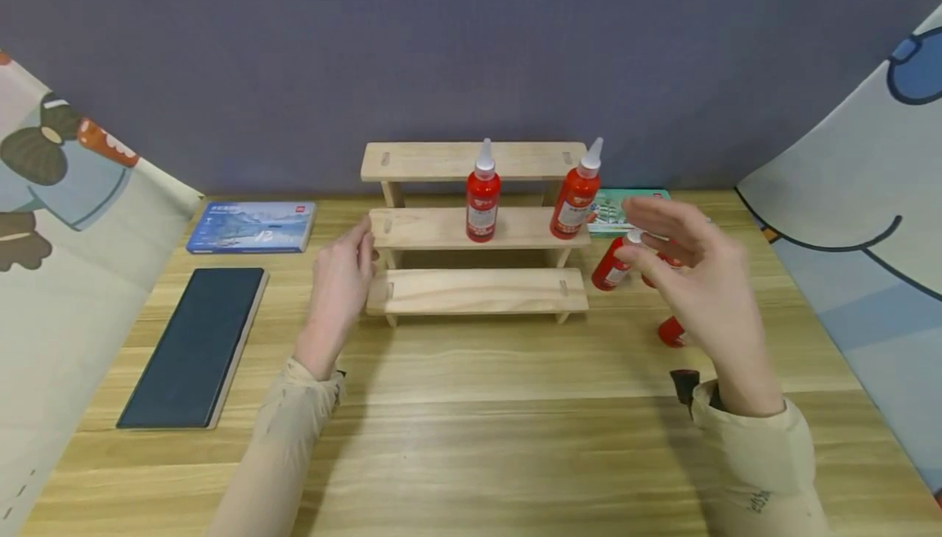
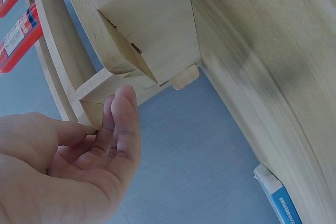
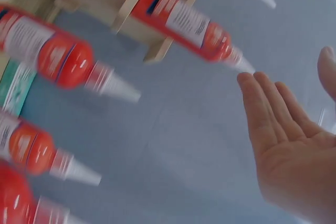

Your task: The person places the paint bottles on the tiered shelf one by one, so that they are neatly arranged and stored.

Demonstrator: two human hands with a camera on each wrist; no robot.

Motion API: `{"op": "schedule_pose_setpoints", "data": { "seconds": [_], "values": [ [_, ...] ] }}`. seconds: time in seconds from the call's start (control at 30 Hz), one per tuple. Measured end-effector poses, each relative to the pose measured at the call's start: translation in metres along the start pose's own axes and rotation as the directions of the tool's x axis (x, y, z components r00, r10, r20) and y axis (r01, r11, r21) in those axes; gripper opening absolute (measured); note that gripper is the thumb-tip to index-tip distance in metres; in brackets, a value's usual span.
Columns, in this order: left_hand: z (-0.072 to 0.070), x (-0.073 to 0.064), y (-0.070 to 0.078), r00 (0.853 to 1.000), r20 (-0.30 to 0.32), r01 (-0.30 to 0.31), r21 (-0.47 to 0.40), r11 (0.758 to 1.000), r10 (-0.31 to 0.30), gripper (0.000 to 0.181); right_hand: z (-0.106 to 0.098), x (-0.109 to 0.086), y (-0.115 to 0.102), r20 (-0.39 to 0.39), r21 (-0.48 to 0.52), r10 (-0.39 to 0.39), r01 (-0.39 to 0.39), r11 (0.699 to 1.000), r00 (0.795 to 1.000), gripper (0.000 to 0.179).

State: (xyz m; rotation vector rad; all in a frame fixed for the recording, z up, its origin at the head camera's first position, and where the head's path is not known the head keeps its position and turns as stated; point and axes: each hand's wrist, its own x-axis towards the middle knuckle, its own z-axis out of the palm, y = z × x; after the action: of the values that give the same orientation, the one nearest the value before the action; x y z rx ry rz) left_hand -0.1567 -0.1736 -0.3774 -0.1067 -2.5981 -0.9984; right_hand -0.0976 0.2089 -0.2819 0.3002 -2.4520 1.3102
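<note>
A three-tier wooden display rack (image 1: 434,292) stands against the back wall. Two red squeeze bottles with white pointed nozzles are on its middle tier: one bottle (image 1: 482,208) near the centre, another bottle (image 1: 576,203) at the right end. My left hand (image 1: 343,263) pinches the left end of the middle tier; in the left wrist view its thumb and bent forefinger meet at the board's corner. Fingers extended and holding nothing, my right hand (image 1: 699,271) hovers right of the rack. Below and beside it are more red bottles (image 1: 611,266), partly covered by the hand in the head view.
On the left of the wooden table (image 1: 471,422) lie a blue box (image 1: 252,226) with a landscape picture and a dark flat tablet-like slab (image 1: 193,349). A green box (image 1: 611,208) lies behind the bottles at right. Fabric walls (image 1: 471,46) enclose the back and sides.
</note>
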Motion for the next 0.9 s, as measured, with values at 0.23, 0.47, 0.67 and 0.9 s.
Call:
{"op": "schedule_pose_setpoints", "data": {
  "seconds": [0.23,0.47,0.67,0.9],
  "values": [
    [-0.001,0.000,0.000,1.000,-0.001,0.005,-0.008,1.000,-0.005,0.037,-0.025,-0.010,0.021,-0.021,-0.044,0.026,-0.027,0.999,0.999,0.053],
    [-0.002,-0.002,0.001,1.000,0.001,0.007,-0.018,1.000,-0.007,0.037,-0.037,-0.020,0.039,-0.038,-0.075,0.047,-0.050,0.996,0.998,0.052],
    [-0.002,-0.002,0.002,1.000,-0.002,0.013,-0.021,1.000,-0.013,0.037,-0.048,-0.026,0.053,-0.052,-0.112,0.059,-0.064,0.992,0.997,0.052],
    [-0.001,-0.002,0.002,1.000,-0.002,0.011,-0.009,1.000,-0.011,0.037,-0.057,-0.036,0.071,-0.035,-0.130,0.090,-0.094,0.987,0.995,0.059]
  ]
}}
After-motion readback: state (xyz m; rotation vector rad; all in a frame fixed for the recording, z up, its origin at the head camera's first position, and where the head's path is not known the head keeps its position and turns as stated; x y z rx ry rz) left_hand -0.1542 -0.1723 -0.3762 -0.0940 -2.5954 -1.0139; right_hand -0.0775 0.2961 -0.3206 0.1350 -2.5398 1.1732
